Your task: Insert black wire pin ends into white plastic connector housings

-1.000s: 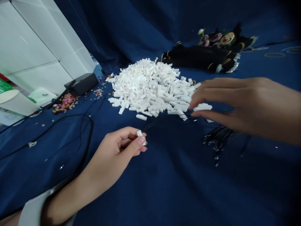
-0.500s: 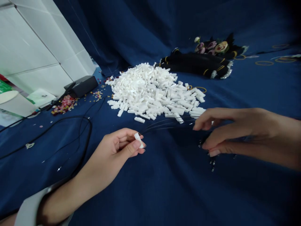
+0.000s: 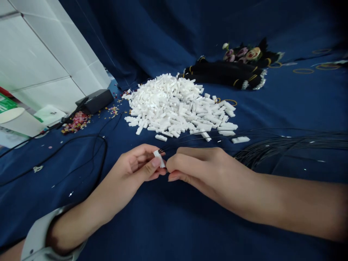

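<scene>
We work over a dark blue cloth [image 3: 190,232], a pile of white connector housings [image 3: 168,105] heaped across its middle. Toward its far edge lie black bundles [image 3: 214,75], tied with yellow bands. Thin black wires [image 3: 258,146] spread toward its right edge, beyond our right hand [image 3: 171,174], whose fingers are curled together just beside the left fingertips; we cannot tell what they grip. Our left hand [image 3: 160,166] has thumb and fingers clamped on one white housing [image 3: 159,158], nearer us than the pile, with several dark leads [image 3: 161,150] at its upper end.
</scene>
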A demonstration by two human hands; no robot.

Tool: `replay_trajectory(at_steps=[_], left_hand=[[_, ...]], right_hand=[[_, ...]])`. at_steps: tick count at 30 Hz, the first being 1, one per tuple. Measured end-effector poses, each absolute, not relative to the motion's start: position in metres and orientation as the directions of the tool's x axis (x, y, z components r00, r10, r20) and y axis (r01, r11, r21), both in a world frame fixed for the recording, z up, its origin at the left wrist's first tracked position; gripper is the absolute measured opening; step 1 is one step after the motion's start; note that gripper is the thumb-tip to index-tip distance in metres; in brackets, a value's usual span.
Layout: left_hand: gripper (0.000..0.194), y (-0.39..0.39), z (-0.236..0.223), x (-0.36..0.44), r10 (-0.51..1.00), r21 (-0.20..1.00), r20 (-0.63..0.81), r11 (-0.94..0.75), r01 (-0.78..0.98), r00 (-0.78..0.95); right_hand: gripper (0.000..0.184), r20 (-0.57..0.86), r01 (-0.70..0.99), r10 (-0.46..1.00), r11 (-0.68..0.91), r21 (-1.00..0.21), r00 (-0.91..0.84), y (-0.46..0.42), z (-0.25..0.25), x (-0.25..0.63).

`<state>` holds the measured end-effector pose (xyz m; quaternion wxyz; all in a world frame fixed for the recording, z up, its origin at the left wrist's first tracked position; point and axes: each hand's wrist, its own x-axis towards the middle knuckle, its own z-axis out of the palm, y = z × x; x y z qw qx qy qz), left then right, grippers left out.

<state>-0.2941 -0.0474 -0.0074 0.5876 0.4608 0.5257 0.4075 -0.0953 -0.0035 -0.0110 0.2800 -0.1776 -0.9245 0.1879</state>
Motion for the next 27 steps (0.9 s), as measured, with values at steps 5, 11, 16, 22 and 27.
replay_trajectory(at_steps=[5, 11, 16, 22, 27], left_hand=[[0.005, -0.046, -0.007, -0.294, 0.96, 0.965, -0.263, 0.261, 0.038, 0.099], [0.006, -0.048, -0.007, -0.293, 0.96, 0.963, -0.265, 0.26, 0.068, 0.092], [0.003, -0.048, -0.007, -0.293, 0.961, 0.965, -0.262, 0.258, 0.053, 0.088], [0.003, -0.048, -0.007, -0.294, 0.961, 0.963, -0.264, 0.257, 0.087, 0.078], [0.003, -0.049, -0.007, -0.292, 0.967, 0.961, -0.242, 0.229, 0.157, 0.075]], right_hand=[[0.011, 0.523, 0.232, 0.511, 0.83, -0.508, -0.682, 0.001, -0.026, -0.097], [0.026, 0.579, 0.191, 0.486, 0.848, -0.495, -0.655, -0.004, -0.033, -0.095], [0.032, 0.569, 0.226, 0.486, 0.855, -0.466, -0.663, -0.006, -0.034, -0.094], [0.018, 0.599, 0.215, 0.497, 0.85, -0.481, -0.628, -0.004, -0.033, -0.096], [0.013, 0.583, 0.238, 0.528, 0.831, -0.502, -0.618, -0.006, -0.03, -0.097]])
